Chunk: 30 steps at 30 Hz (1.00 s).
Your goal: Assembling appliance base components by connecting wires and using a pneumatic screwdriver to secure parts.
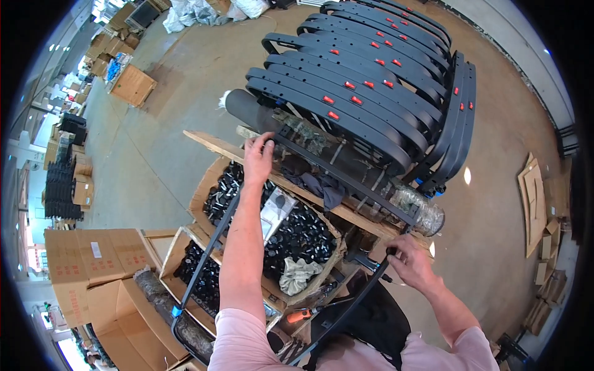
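A black tubular metal frame lies tilted in front of me, its long bar running from upper left to right and its two side bars coming back toward me. My left hand is closed round the far left corner of it. At the right corner, my right hand pinches a small black knob-like part against the frame; its far side is hidden by the fingers. Under my left arm stands a wooden box filled with black round-headed feet on metal pins.
Several curved black frames with red tabs are stacked beyond the wrapped rollers. A wooden plank crosses behind the box. An orange-handled tool and a crumpled glove lie close by. Cardboard boxes stand at left.
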Each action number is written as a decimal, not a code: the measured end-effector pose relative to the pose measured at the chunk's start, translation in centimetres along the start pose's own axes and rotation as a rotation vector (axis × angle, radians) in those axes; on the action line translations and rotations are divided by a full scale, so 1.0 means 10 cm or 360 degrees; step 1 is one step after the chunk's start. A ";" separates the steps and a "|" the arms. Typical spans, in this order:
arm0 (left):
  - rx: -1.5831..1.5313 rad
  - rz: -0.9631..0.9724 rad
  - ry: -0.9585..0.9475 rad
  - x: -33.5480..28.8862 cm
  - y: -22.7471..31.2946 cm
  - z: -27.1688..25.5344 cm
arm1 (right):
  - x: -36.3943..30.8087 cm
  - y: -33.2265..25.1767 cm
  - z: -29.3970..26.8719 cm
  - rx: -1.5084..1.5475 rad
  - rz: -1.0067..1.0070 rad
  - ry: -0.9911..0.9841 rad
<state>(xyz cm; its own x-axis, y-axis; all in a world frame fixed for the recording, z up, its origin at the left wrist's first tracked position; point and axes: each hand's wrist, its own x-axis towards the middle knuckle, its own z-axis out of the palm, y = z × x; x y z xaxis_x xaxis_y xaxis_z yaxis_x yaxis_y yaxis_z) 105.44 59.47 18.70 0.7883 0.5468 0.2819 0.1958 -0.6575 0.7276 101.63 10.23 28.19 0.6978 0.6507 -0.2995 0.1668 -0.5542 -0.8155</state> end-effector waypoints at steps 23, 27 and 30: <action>-0.0132 -0.0347 -0.0149 0.05 0.00 -0.02 | 0.10 0.15 -0.31 -0.0717 -0.0151 0.0289; -0.0492 -0.0308 -0.0014 0.02 -0.13 -0.02 | 0.14 0.04 -0.26 -0.0767 0.0093 0.0256; -0.0546 -0.0463 -0.0120 0.04 -0.04 0.01 | 0.16 0.02 -0.28 -0.1034 0.0154 0.0266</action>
<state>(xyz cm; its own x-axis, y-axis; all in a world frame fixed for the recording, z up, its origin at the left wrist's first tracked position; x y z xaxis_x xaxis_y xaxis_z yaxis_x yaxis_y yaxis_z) 105.71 59.89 18.47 0.7719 0.6357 -0.0018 0.2208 -0.2654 0.9385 104.78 9.69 28.92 0.8202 0.5225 -0.2330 0.4465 -0.8393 -0.3101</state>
